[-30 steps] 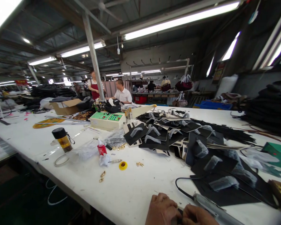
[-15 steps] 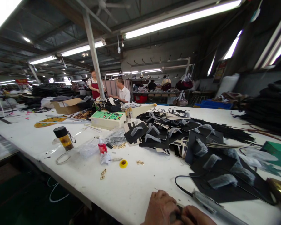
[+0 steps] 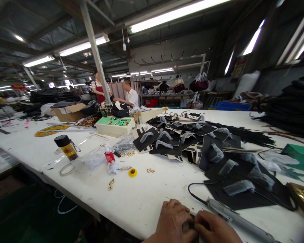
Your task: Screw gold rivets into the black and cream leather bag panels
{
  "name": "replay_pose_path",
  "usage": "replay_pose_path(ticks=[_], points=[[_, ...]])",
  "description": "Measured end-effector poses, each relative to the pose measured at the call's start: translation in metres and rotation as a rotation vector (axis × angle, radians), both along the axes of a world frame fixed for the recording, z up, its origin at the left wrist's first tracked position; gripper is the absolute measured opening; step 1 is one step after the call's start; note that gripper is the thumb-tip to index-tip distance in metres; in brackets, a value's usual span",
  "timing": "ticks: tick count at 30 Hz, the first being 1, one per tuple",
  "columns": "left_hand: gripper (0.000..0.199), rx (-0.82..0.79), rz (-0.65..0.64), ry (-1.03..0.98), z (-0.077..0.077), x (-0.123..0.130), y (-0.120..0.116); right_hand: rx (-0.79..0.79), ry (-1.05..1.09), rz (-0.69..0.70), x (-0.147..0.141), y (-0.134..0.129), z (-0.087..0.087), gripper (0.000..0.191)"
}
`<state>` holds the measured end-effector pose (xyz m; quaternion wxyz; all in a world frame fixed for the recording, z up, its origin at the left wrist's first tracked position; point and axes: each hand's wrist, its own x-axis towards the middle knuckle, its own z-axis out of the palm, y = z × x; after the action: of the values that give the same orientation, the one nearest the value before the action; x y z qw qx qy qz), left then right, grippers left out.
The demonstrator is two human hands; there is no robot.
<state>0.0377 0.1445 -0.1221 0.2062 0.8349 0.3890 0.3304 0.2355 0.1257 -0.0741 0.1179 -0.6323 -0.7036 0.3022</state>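
Observation:
At the bottom of the head view, my left hand (image 3: 172, 221) is closed, its fingers curled over a small dark piece (image 3: 192, 219) at the table's near edge. My right hand (image 3: 214, 226) meets it from the right, fingertips pinched at the same piece. The piece is mostly hidden by the fingers. A grey electric hand tool (image 3: 233, 216) with a black cord lies just beyond my right hand. Black panels (image 3: 228, 182) with plastic-wrapped handles are piled past the tool.
The white table (image 3: 147, 199) bears gold hardware (image 3: 110, 184), a yellow round container (image 3: 132, 172), a red bottle (image 3: 109, 156), a dark-lidded bottle (image 3: 66, 147) and a green-panelled machine (image 3: 115, 125). A box of gold parts (image 3: 302, 195) stands right. Two people are beyond the table.
The view has shifted slightly, and the table items appear a little higher and further left. Both hands remain together at the small dark piece, showing a little more of themselves.

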Motion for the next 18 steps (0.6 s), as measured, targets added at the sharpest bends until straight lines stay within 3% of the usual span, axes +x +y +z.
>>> replay_pose_path(ticks=[4,6,12,18], points=[[0.021,-0.074,-0.015,0.074,0.031,-0.009,-0.014,-0.025,0.060,0.042,-0.003,-0.001,0.014,0.017],[0.018,-0.089,-0.017,0.111,0.036,-0.013,-0.014,-0.016,0.118,0.067,-0.003,-0.005,0.015,0.017],[0.020,-0.090,-0.034,0.143,0.026,-0.016,-0.009,0.017,0.154,-0.016,-0.005,-0.016,0.008,0.017],[0.021,-0.076,-0.031,0.156,0.025,-0.017,-0.010,-0.022,0.194,-0.042,-0.005,-0.012,0.004,0.018]])
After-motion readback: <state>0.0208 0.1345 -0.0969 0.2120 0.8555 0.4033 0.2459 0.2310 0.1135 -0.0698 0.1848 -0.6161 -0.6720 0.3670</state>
